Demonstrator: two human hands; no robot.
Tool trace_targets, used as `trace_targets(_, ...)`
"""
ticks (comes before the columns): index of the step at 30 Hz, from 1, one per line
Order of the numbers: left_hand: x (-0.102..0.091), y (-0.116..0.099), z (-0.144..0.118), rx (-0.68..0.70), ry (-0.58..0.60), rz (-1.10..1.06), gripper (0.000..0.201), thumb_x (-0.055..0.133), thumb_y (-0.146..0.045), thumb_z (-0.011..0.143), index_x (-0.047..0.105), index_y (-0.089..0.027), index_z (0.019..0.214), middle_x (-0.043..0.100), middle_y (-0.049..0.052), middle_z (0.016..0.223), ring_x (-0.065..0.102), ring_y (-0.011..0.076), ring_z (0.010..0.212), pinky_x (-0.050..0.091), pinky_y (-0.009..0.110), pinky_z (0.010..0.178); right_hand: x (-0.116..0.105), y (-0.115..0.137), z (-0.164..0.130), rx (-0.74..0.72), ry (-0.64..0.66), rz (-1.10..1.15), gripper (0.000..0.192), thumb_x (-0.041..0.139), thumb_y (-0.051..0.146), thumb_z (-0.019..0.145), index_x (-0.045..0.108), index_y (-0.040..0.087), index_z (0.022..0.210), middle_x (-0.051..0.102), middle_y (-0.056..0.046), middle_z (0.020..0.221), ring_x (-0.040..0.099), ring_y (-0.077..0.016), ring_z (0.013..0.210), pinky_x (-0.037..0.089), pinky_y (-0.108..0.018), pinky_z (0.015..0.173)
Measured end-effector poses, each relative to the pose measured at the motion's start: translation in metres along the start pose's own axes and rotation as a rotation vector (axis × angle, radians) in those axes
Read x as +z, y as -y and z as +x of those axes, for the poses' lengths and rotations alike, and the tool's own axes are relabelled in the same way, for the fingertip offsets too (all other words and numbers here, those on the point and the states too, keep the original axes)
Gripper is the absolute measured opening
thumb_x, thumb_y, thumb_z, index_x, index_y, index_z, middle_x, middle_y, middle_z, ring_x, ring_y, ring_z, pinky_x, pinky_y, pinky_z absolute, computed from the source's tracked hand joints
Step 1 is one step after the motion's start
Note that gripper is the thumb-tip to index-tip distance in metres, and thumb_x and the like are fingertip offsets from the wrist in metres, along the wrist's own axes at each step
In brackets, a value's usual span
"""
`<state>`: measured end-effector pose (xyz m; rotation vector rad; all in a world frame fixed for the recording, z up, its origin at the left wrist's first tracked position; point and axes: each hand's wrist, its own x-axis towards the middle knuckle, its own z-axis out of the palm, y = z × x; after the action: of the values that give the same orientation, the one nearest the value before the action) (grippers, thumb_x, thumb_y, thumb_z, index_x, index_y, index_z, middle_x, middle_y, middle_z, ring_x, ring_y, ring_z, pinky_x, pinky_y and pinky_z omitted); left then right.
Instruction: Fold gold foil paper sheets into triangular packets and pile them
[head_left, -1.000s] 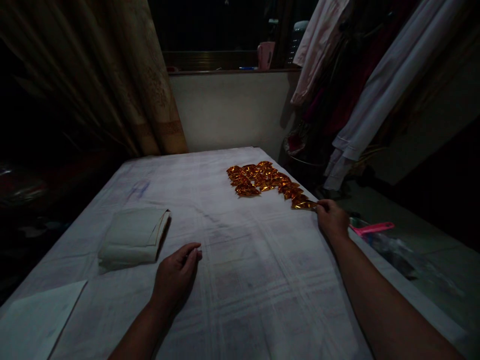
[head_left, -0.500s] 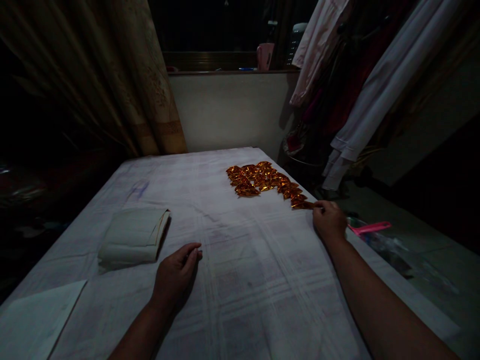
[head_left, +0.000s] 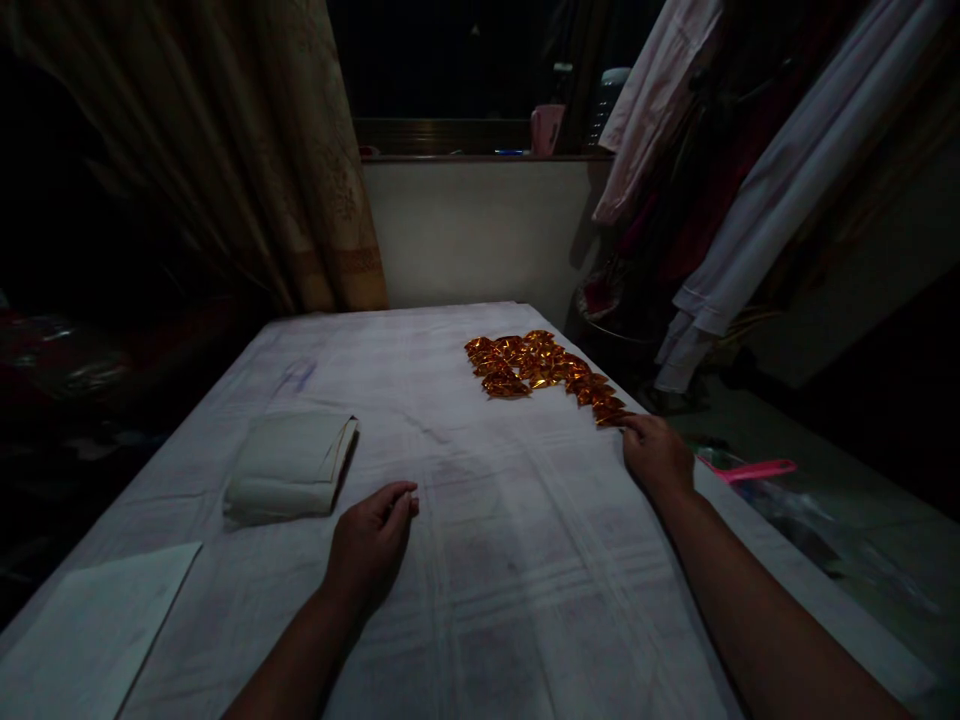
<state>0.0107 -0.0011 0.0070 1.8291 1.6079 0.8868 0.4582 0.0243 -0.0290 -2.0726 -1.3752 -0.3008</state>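
Observation:
Several shiny orange-gold foil pieces [head_left: 504,384] lie overlapped in a bent row toward the far right of the cloth-covered surface [head_left: 480,600]. At the row's near right end, the thumb and fingers of my right hand [head_left: 658,455] close on the last foil piece [head_left: 609,413], partly covering it. My left hand [head_left: 371,535] rests on the cloth with its fingers curled and thumb against them; nothing shows between them. Left of it sits a folded pale paper bundle [head_left: 289,462], apart from the hand.
A pale sheet [head_left: 101,625] lies at the near left. Beyond the right edge are a pink handle [head_left: 757,470] and clear plastic [head_left: 847,545] lower down. Clothes [head_left: 780,190] hang at the right, a curtain [head_left: 330,200] at the left. On the ledge stands a pink mug [head_left: 547,130].
The whole view has shifted slightly. My right fingertips have come closer over the end foil piece, which now lies nearer in line with the row. My left hand keeps its curled pose.

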Motion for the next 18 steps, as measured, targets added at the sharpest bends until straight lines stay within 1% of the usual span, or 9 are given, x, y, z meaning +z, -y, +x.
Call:
trace_targets(3,0.000,-0.001,0.001,0.007,-0.008,-0.001,0.041,0.048,-0.051,0.086,0.076,-0.025,0.100,0.080,0.002,0.082,0.077,0.0233,0.081,0.058,0.033,0.073,-0.001,0.013,-0.007,-0.031,-0.056,0.022,0.029,0.050,0.023,0.079,0.077,0.022,0.092,0.073,-0.010,0.104,0.065,-0.0265,0.095,0.051,-0.037,0.079)
trace_targets(6,0.002,0.001,0.000,0.003,-0.002,-0.043,0.041,0.048,-0.050,0.086,0.076,-0.024,0.101,0.080,0.003,0.082,0.077,0.0232,0.080,0.058,0.033,0.073,0.000,0.042,-0.015,-0.116,-0.097,0.097,0.026,0.051,0.021,0.079,0.075,0.023,0.088,0.073,-0.008,0.100,0.065,-0.0249,0.094,0.051,-0.036,0.080)
trace_targets(7,0.003,0.001,0.000,0.004,0.005,-0.066,0.041,0.048,-0.049,0.086,0.076,-0.023,0.101,0.080,0.003,0.082,0.077,0.0232,0.080,0.058,0.033,0.073,0.001,0.055,-0.018,-0.141,-0.084,0.130,0.026,0.051,0.020,0.079,0.075,0.023,0.088,0.073,-0.008,0.099,0.065,-0.0247,0.092,0.051,-0.036,0.079)
trace_targets(9,0.004,0.003,-0.002,0.015,0.010,-0.107,0.042,0.048,-0.049,0.087,0.075,-0.021,0.102,0.080,0.004,0.081,0.077,0.0226,0.078,0.059,0.033,0.072,0.004,0.085,-0.025,-0.232,-0.005,0.209,0.026,0.050,0.018,0.080,0.074,0.022,0.090,0.072,-0.009,0.098,0.065,-0.0246,0.092,0.051,-0.036,0.079)
trace_targets(11,0.003,0.003,-0.005,0.080,-0.025,-0.101,0.040,0.048,-0.046,0.089,0.075,-0.021,0.104,0.080,0.005,0.083,0.076,0.0216,0.076,0.059,0.032,0.072,0.010,0.115,-0.035,-0.302,0.045,0.240,0.026,0.051,0.016,0.081,0.074,0.023,0.091,0.072,-0.007,0.097,0.065,-0.0230,0.092,0.051,-0.034,0.082)
trace_targets(13,-0.005,0.003,-0.005,0.233,-0.119,-0.015,0.035,0.048,-0.040,0.091,0.074,-0.021,0.105,0.080,0.007,0.091,0.075,0.0218,0.083,0.058,0.034,0.079,0.017,0.143,-0.048,-0.366,0.095,0.265,0.026,0.053,0.013,0.081,0.074,0.024,0.092,0.073,-0.006,0.099,0.065,-0.0217,0.092,0.052,-0.033,0.082)
trace_targets(15,-0.019,0.004,-0.004,0.408,-0.256,0.136,0.030,0.049,-0.034,0.092,0.074,-0.022,0.106,0.079,0.009,0.102,0.072,0.0240,0.097,0.055,0.038,0.091,0.024,0.165,-0.061,-0.432,0.151,0.292,0.025,0.056,0.012,0.080,0.074,0.025,0.093,0.073,-0.005,0.100,0.066,-0.0209,0.093,0.053,-0.031,0.083)
trace_targets(16,-0.027,0.005,-0.001,0.443,-0.335,0.208,0.030,0.049,-0.033,0.094,0.073,-0.022,0.108,0.078,0.010,0.104,0.070,0.0251,0.101,0.052,0.041,0.096,0.027,0.174,-0.068,-0.459,0.174,0.304,0.024,0.058,0.011,0.080,0.074,0.025,0.092,0.073,-0.005,0.100,0.066,-0.0206,0.093,0.053,-0.031,0.083)
trace_targets(18,-0.044,0.012,0.005,0.411,-0.456,0.339,0.033,0.046,-0.034,0.097,0.071,-0.020,0.114,0.075,0.012,0.115,0.066,0.0283,0.112,0.047,0.047,0.103,0.030,0.184,-0.077,-0.499,0.209,0.321,0.023,0.058,0.010,0.081,0.074,0.026,0.087,0.074,-0.004,0.099,0.066,-0.0203,0.093,0.053,-0.030,0.083)
